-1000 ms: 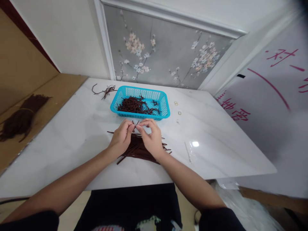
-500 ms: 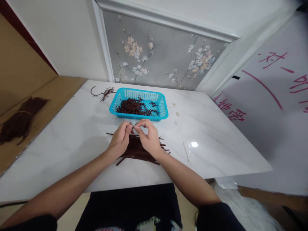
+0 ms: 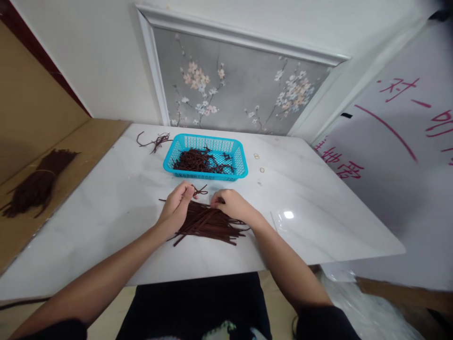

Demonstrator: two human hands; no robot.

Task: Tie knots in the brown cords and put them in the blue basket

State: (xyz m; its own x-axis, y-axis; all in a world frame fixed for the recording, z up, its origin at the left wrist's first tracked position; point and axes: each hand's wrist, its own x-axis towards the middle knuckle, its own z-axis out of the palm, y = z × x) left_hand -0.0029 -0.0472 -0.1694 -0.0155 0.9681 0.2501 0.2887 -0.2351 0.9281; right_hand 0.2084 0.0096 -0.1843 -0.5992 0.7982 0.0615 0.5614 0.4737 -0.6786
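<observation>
Brown cord (image 3: pixel 201 191) pinched in my left hand's (image 3: pixel 178 200) grip, at the basket's (image 3: pixel 205 176) six o'clock.
My right hand (image 3: pixel 231 204) curls over the strands (image 3: pixel 208 225); I can't tell if it holds any; their crossing could cause snags.

One head cam, set above the table's (image 3: pixel 336 212) near edge and pitched forward and down: wearer's dark clothes (image 3: pixel 198 302) at 6 o'clock, forearms (image 3: pixel 113 267) in from 8 and 5. Fairly close on the work, with left hand (image 3: pixel 177 203) and right hand (image 3: pixel 231 206) just below frame centre. Wide coverage, catching basket (image 3: pixel 205 176) and wall panel (image 3: pixel 244 80) toward 12, whiteboard (image 3: pixel 396 203) at 3.
</observation>
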